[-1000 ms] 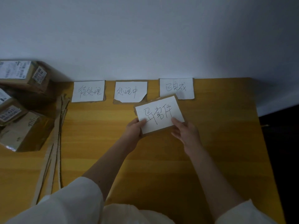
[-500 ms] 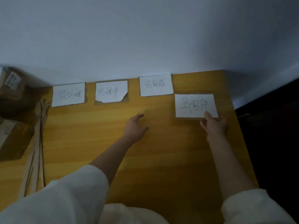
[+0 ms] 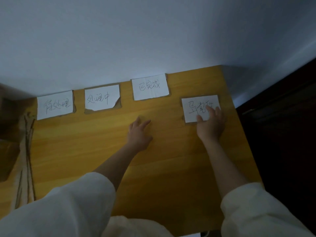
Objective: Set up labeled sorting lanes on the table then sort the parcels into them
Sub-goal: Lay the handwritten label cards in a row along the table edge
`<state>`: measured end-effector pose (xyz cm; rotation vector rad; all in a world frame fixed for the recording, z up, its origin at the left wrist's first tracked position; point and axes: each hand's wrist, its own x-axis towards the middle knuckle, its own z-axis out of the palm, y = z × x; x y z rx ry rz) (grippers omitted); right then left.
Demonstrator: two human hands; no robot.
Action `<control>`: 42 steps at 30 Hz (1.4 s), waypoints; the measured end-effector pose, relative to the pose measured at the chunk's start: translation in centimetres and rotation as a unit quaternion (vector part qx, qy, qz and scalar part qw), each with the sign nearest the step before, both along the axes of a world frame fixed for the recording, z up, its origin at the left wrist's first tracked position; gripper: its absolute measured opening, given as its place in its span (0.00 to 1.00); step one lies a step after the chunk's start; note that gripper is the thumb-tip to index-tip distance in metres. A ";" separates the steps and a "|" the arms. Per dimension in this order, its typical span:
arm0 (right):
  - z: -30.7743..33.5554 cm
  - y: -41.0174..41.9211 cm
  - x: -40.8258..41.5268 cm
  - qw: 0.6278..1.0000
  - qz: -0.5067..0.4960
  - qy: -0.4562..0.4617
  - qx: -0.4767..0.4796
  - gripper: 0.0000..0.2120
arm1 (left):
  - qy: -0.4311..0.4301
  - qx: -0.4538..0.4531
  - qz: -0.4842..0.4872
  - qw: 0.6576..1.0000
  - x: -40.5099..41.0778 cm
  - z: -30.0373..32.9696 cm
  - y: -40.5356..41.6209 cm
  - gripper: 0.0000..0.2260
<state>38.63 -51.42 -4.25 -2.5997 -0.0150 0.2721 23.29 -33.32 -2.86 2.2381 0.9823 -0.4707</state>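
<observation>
Four handwritten label cards lie on the yellow wooden table (image 3: 171,159). The first label (image 3: 55,104), the second label (image 3: 100,97) with a torn corner, and the third label (image 3: 150,87) line the wall edge. The fourth label (image 3: 196,106) lies flat a little nearer, at the far right. My right hand (image 3: 211,124) rests flat with its fingers spread on that card's lower right part, covering some writing. My left hand (image 3: 139,132) lies on the bare table below the third label, fingers apart, holding nothing.
Cardboard strips (image 3: 27,151) lie along the table's left side, and dim brown parcels (image 3: 7,151) sit at the far left edge. The table's right edge (image 3: 242,134) drops to a dark floor. A white wall (image 3: 153,40) backs the table.
The fourth label went from both hands at the table's middle to lying flat at the far right. My left hand let go; my right hand slid up onto the card. The view shifted right.
</observation>
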 end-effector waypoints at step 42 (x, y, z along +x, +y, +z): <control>-2.2 8.0 9.2 0.988 0.097 0.008 -0.121 0.21 | 0.052 0.075 -0.059 0.994 0.3 -1.1 3.1 0.39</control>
